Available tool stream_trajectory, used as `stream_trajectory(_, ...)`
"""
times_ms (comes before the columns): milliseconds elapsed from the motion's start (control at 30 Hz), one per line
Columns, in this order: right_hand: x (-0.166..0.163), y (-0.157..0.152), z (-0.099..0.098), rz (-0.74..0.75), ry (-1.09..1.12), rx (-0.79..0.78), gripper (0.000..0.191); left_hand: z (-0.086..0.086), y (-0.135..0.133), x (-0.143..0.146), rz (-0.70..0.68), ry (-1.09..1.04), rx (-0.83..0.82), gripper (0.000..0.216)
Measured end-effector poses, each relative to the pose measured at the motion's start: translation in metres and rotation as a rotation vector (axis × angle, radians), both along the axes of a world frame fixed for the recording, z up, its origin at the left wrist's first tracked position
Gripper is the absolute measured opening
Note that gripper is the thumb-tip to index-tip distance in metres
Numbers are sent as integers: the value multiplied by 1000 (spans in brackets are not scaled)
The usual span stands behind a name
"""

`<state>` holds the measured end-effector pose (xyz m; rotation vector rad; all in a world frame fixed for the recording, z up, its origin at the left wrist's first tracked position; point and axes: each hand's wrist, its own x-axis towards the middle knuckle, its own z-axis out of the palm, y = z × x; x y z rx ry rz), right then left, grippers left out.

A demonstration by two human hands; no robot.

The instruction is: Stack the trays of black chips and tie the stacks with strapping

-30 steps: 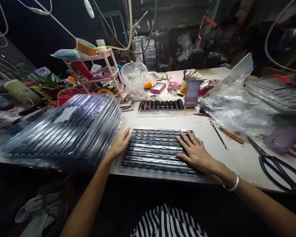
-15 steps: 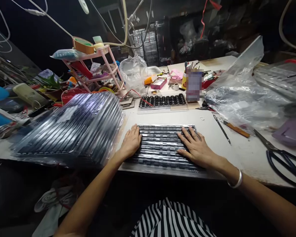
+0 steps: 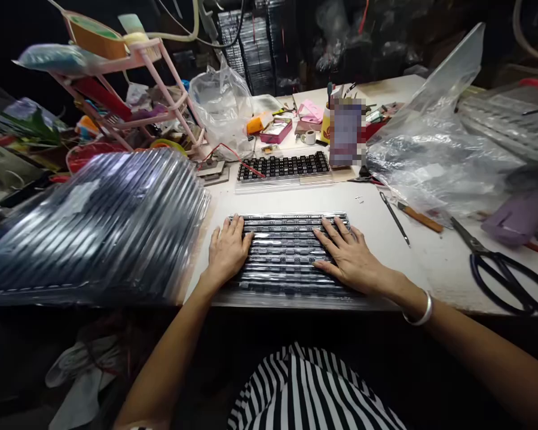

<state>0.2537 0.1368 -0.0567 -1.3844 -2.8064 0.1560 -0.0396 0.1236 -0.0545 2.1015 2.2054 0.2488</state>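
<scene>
A flat clear-plastic tray of black parts in rows (image 3: pixel 287 251) lies at the near edge of the white table (image 3: pixel 430 269). My left hand (image 3: pixel 226 251) rests palm down on the tray's left end, fingers spread. My right hand (image 3: pixel 349 257) lies flat on its right end, fingers apart, a silver bangle on the wrist. Neither hand grips anything. A second, smaller tray of black parts (image 3: pixel 283 167) sits farther back.
A tall stack of plastic-wrapped trays (image 3: pixel 94 227) fills the left. Clear plastic bags (image 3: pixel 430 155) lie at right, with black scissors (image 3: pixel 506 272), a thin tool (image 3: pixel 394 218) and an orange-handled knife (image 3: pixel 419 218) nearby. A pink rack (image 3: pixel 130 89) stands at back left.
My left hand slid from the tray's left edge onto its top. The right hand stayed on the tray. The view tipped down and moved closer.
</scene>
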Motion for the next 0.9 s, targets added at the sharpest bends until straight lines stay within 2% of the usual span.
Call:
stream_trajectory(133, 1, 0, -1, -11, 0, 7, 75, 8, 2, -22, -112, -129, -91, 58)
stream_trajectory(233, 1, -1, -3, -10, 22, 24, 75, 11, -12, -38, -149, -193, -120, 57)
stream_trajectory(400, 4, 1, -6, 7, 96, 29, 65, 1, -49, -39, -34, -192, -118, 57)
stream_trajectory(467, 6, 1, -8, 1, 153, 17, 56, 0, -55, -40, -19, -169, -151, 55)
stream_trajectory(567, 8, 0, -10, -20, 266, -25, 47, 8, -52, -40, -46, -135, -187, 56)
stream_trajectory(667, 9, 0, -8, -24, 335, -58, 44, 16, -42, -23, -58, -39, -87, 57)
stream_trajectory(733, 8, 1, -5, -33, 345, -75, 43, 16, -38, -2, -145, 44, -6, 58)
stream_trajectory(833, 11, 5, 0, -41, 353, -130, 43, 10, -36, 27, -295, 129, -44, 59)
stream_trajectory(900, 17, 4, 3, -53, 383, -153, 43, 6, -37, 35, -318, 155, -96, 59)
